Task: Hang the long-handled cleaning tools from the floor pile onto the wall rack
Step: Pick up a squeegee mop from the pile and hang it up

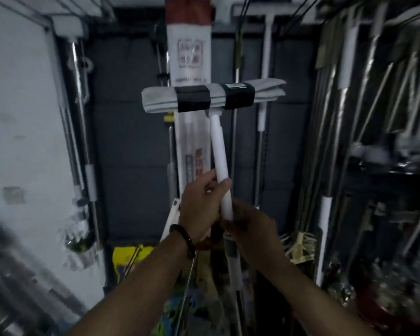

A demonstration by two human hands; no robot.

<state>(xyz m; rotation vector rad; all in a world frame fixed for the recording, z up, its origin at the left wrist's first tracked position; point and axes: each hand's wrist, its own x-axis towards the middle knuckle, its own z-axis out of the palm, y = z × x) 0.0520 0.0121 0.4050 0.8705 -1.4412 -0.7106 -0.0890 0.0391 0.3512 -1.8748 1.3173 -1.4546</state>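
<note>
Holding a flat mop (214,98) upright, both hands are curling round its white handle (219,146): the left hand (200,200) is gripping higher, the right hand (250,229) just below. The grey, black-banded head is hovering under the wall rack (284,13) at the wall's top edge. The hanging step seems to be in hand; next the mop is probably needing a lift to a free hook beside the packaged tool (188,57), though hooks are too blurred to make out.
</note>
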